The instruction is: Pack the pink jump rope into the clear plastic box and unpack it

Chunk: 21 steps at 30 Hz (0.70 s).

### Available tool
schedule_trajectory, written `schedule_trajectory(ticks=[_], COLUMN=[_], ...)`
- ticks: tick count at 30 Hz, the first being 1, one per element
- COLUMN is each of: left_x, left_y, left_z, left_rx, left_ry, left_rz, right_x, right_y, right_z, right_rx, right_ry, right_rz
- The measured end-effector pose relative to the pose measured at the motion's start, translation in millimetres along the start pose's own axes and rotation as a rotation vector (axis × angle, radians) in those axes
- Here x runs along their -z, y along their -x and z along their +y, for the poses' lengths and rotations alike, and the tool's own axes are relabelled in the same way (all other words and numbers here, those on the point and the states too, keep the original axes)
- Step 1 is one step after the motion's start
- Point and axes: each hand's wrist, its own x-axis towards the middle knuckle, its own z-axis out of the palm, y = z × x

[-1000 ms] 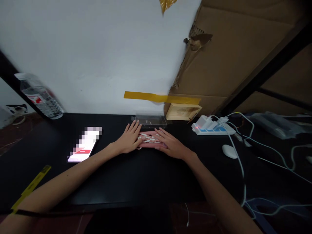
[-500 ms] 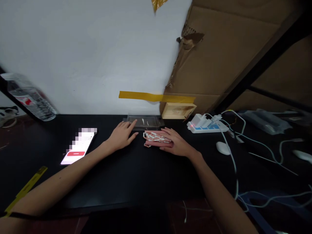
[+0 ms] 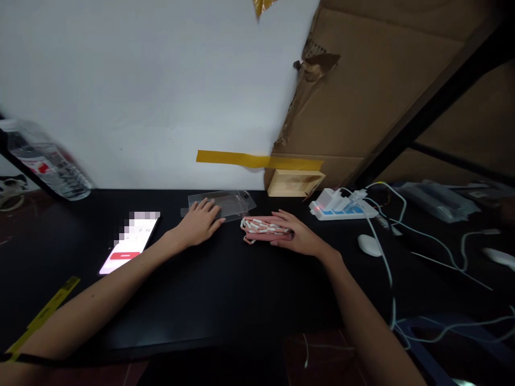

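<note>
My left hand [image 3: 200,222] lies palm down with its fingers stretched out over the near left part of a clear plastic package [image 3: 219,202], which sits at an angle on the black table. Part of the package is hidden beneath those fingers. To the right, my right hand [image 3: 300,236] grips the right end of a bundled pink-and-white beaded jump rope [image 3: 265,229], thumb on the near side and fingers on the far side. The rope's pink handles run along both sides of the bundle, and a loop sticks out at its left end.
A lit phone [image 3: 131,244] lies left of my left forearm. Against the wall stand a water bottle [image 3: 50,166] and a shallow wooden box [image 3: 293,183]. On the right are a white power strip [image 3: 341,208], a white mouse [image 3: 369,245] and trailing cables.
The plastic package has shifted left and turned, with my left hand now lying flatter over it. The jump rope and my right hand have moved slightly to the right.
</note>
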Motion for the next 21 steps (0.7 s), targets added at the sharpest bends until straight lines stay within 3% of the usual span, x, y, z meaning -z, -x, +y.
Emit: schedule_trajectory(ticks=[4, 7, 9, 16, 21], left_x=[12.7, 5.7, -1.5, -2.7, 3.2], left_y=[-1, -1, 0, 4, 6], left_z=[6, 11, 10, -14, -27], left_rx=[0.146, 0.292, 0.349, 0.167, 0.074], left_ry=[-0.011, -0.109, -0.15, -0.105, -0.066], left_rz=[0.033, 0.044, -0.024, -0.233, -0.249], right_x=[0, -5, -8, -8, -5], right_y=[2, 3, 3, 5, 7], right_z=[4, 8, 12, 27, 37], right_rx=[-0.046, -0.091, -0.114, -0.173, -0.197], right_ry=[0.019, 0.051, 0.079, -0.034, -0.13], right_rz=[0.008, 0.069, 0.089, 0.016, 0.056])
